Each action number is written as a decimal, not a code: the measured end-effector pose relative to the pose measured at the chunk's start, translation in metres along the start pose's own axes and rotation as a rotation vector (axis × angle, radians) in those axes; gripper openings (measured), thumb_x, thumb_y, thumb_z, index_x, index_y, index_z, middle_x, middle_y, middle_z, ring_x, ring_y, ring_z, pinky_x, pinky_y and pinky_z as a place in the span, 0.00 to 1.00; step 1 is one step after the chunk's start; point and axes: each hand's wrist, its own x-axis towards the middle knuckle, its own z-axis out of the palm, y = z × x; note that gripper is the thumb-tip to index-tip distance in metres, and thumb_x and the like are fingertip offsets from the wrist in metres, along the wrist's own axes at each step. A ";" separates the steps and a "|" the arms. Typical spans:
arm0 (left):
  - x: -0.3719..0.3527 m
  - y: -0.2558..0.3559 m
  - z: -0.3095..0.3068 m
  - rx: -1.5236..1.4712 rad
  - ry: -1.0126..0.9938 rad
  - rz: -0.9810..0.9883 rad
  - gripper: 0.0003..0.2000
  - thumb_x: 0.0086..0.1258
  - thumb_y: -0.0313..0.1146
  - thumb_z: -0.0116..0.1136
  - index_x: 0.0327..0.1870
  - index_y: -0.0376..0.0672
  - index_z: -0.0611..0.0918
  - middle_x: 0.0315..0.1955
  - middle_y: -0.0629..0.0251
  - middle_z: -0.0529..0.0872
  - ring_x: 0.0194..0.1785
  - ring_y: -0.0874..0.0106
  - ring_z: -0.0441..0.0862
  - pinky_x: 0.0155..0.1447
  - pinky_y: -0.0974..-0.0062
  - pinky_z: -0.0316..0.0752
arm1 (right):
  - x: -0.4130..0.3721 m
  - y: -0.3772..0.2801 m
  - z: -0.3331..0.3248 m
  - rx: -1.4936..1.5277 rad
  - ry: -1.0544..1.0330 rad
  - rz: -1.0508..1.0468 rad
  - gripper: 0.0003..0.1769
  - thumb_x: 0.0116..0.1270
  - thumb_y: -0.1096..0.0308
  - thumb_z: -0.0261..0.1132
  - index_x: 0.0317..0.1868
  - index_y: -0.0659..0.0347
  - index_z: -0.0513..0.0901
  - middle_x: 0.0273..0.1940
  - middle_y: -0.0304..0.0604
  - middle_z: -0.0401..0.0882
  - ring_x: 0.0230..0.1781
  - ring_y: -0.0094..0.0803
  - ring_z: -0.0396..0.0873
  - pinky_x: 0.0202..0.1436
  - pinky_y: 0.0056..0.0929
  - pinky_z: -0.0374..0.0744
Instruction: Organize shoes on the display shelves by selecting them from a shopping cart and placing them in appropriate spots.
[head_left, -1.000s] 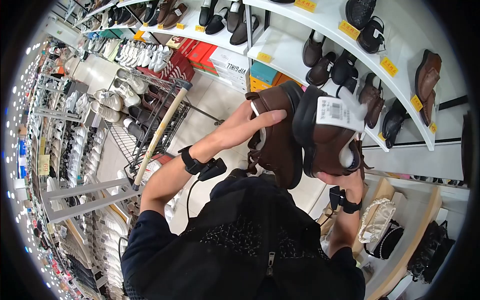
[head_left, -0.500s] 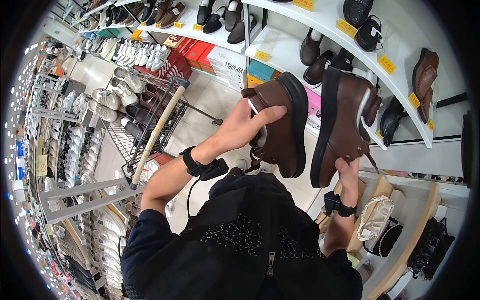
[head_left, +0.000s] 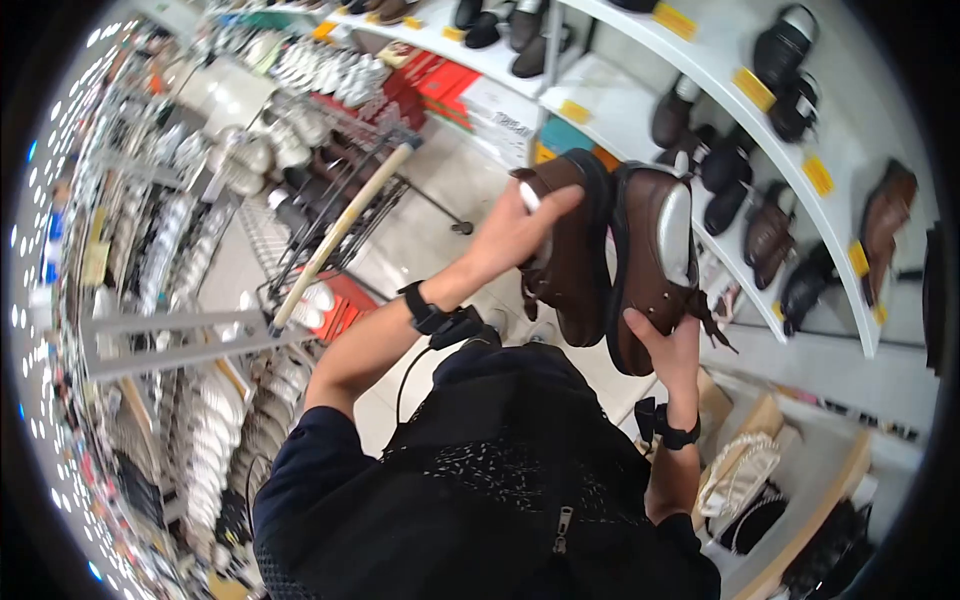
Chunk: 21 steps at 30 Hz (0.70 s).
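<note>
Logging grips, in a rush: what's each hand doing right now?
Left hand: closed on one brown shoe.
Right hand: closed on the other brown shoe.

Shoe shop, shelves (head_left: 605, 92) (curved), yellow labels (head_left: 753, 89)

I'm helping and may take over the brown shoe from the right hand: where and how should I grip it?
Probably cup the heel of the brown shoe from the far side: that end points away from the person and looks free, while the right hand holds it nearer the toe, by the laces.
</note>
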 end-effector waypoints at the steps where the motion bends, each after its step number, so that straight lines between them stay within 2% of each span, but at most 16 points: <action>1: 0.002 -0.003 0.002 0.022 -0.015 -0.047 0.29 0.75 0.47 0.64 0.62 0.29 0.72 0.49 0.58 0.84 0.54 0.73 0.79 0.59 0.73 0.75 | -0.005 0.014 0.006 -0.064 0.056 -0.021 0.40 0.59 0.62 0.81 0.66 0.71 0.72 0.54 0.48 0.83 0.53 0.37 0.82 0.63 0.36 0.77; 2: -0.005 -0.004 -0.009 0.061 0.049 -0.098 0.33 0.74 0.49 0.65 0.63 0.28 0.69 0.50 0.56 0.83 0.56 0.71 0.79 0.61 0.73 0.75 | 0.006 0.029 0.017 -0.112 0.040 -0.077 0.49 0.58 0.61 0.82 0.72 0.71 0.65 0.56 0.51 0.81 0.53 0.40 0.81 0.62 0.38 0.77; 4: -0.015 -0.009 -0.031 0.112 0.124 -0.141 0.36 0.72 0.51 0.67 0.65 0.26 0.67 0.52 0.54 0.82 0.57 0.70 0.79 0.62 0.72 0.74 | 0.021 0.004 0.041 0.054 -0.019 -0.067 0.51 0.56 0.66 0.82 0.74 0.69 0.61 0.54 0.50 0.80 0.51 0.38 0.81 0.58 0.36 0.79; 6: -0.026 -0.004 -0.042 0.156 0.134 -0.188 0.40 0.70 0.53 0.69 0.66 0.25 0.65 0.54 0.51 0.81 0.58 0.68 0.79 0.64 0.71 0.74 | 0.030 0.009 0.046 0.030 -0.059 -0.158 0.47 0.55 0.68 0.83 0.71 0.68 0.65 0.52 0.49 0.80 0.49 0.34 0.80 0.54 0.35 0.80; 8: -0.041 0.023 -0.048 0.241 0.202 -0.102 0.44 0.67 0.53 0.72 0.68 0.24 0.63 0.57 0.47 0.79 0.62 0.65 0.78 0.69 0.69 0.71 | 0.045 0.002 0.054 0.031 -0.216 -0.069 0.45 0.55 0.66 0.83 0.68 0.67 0.68 0.51 0.48 0.80 0.48 0.34 0.80 0.54 0.35 0.80; 10: -0.056 0.048 -0.068 0.265 0.232 -0.124 0.45 0.67 0.53 0.72 0.69 0.24 0.62 0.58 0.47 0.79 0.64 0.65 0.77 0.71 0.68 0.69 | 0.067 -0.008 0.076 0.036 -0.249 -0.159 0.43 0.55 0.65 0.83 0.67 0.67 0.69 0.51 0.47 0.81 0.48 0.33 0.80 0.54 0.35 0.80; 11: -0.060 0.058 -0.075 0.283 0.182 -0.144 0.45 0.66 0.52 0.73 0.70 0.24 0.62 0.60 0.46 0.78 0.65 0.64 0.76 0.73 0.68 0.68 | 0.068 -0.011 0.083 0.041 -0.210 -0.216 0.41 0.56 0.65 0.83 0.65 0.67 0.71 0.50 0.46 0.82 0.47 0.33 0.81 0.54 0.34 0.80; 14: -0.067 0.077 -0.110 0.311 0.234 -0.080 0.45 0.67 0.50 0.73 0.71 0.25 0.61 0.62 0.47 0.78 0.67 0.63 0.76 0.73 0.67 0.67 | 0.084 -0.041 0.105 0.026 -0.320 -0.183 0.39 0.56 0.64 0.83 0.63 0.68 0.74 0.50 0.46 0.83 0.48 0.33 0.82 0.55 0.33 0.80; 17: -0.067 0.093 -0.145 0.365 0.308 -0.047 0.46 0.66 0.51 0.73 0.73 0.27 0.62 0.60 0.48 0.81 0.64 0.63 0.79 0.69 0.66 0.72 | 0.105 -0.066 0.128 0.100 -0.404 -0.293 0.33 0.60 0.63 0.81 0.61 0.69 0.78 0.53 0.44 0.83 0.52 0.31 0.80 0.61 0.33 0.77; 20: -0.064 0.112 -0.188 0.396 0.348 -0.036 0.45 0.66 0.52 0.73 0.71 0.27 0.64 0.57 0.48 0.84 0.60 0.64 0.82 0.65 0.68 0.76 | 0.136 -0.080 0.159 0.123 -0.502 -0.310 0.34 0.60 0.64 0.81 0.63 0.68 0.77 0.55 0.42 0.82 0.54 0.30 0.79 0.61 0.32 0.77; 21: -0.063 0.123 -0.202 0.420 0.353 -0.043 0.44 0.65 0.53 0.73 0.70 0.27 0.65 0.54 0.48 0.85 0.57 0.65 0.84 0.62 0.69 0.78 | 0.147 -0.089 0.168 0.093 -0.482 -0.363 0.33 0.57 0.65 0.83 0.60 0.66 0.80 0.53 0.43 0.84 0.52 0.30 0.82 0.58 0.31 0.79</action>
